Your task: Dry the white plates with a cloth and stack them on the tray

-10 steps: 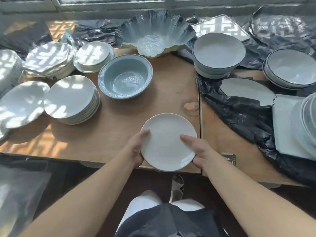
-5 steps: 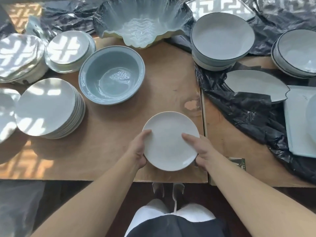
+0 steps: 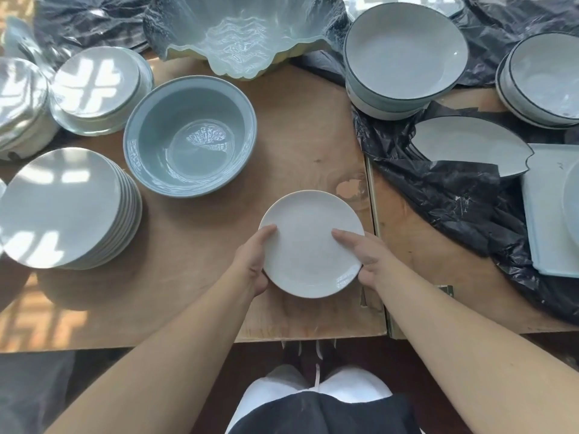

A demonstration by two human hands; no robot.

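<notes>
Wooden counter (image 3: pixel 194 292), sunlit. Near edge, centre: small white plate (image 3: pixel 308 245) held level just above the surface, left hand (image 3: pixel 253 261) and right hand (image 3: pixel 366 258) gripping opposite rims, thumbs on top. Left edge: stack of white plates (image 3: pixel 62 205). Behind: blue bowl (image 3: pixel 191 136). Far edge: scalloped glass bowl (image 3: pixel 241 36).

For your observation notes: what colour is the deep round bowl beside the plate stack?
The deep round ceramic bowl is pale blue-grey, clearest in the head view.
</notes>
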